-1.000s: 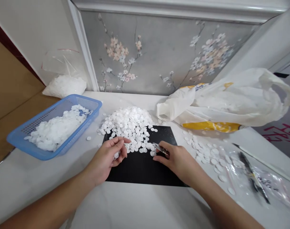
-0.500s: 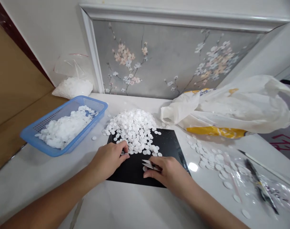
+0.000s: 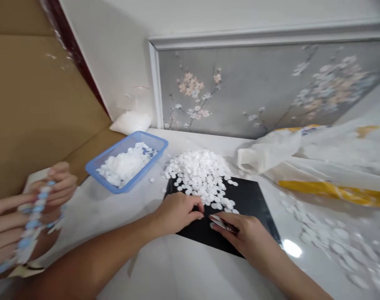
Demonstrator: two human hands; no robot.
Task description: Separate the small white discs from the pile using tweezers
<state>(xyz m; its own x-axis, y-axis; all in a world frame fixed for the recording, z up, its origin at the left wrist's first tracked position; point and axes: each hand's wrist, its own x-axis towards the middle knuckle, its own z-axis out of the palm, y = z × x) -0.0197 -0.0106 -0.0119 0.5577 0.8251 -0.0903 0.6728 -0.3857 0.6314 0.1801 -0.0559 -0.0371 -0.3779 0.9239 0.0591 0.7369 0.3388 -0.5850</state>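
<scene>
My left hand (image 3: pixel 180 212) is over the left part of a black board (image 3: pixel 258 204), with thumb and forefinger curled close together. Whatever they pinch, if anything, is hidden. In my right hand (image 3: pixel 244 231) is a small pair of metal thread snips (image 3: pixel 222 223), blades pointing left toward my left hand. A white disc (image 3: pixel 212 225) shows by that hand's thumb tip. Just beyond both hands, a heap of small round white discs (image 3: pixel 199 171) spreads over the board's far edge and onto the white table (image 3: pixel 165 271).
Left of the heap stands a blue basket (image 3: pixel 127 189) of white discs, with a clear bag (image 3: pixel 132 121) behind it. Another person's hands (image 3: pixel 60 187) hold a blue-and-white strand (image 3: pixel 33 225) at left. A plastic carrier bag (image 3: pixel 327 166) and scattered discs (image 3: pixel 327 237) lie right.
My view has swung left, bringing another person's hands and strand into sight. My left hand has come nearer the snips. The snips stay in my right hand, their blades now closer together.
</scene>
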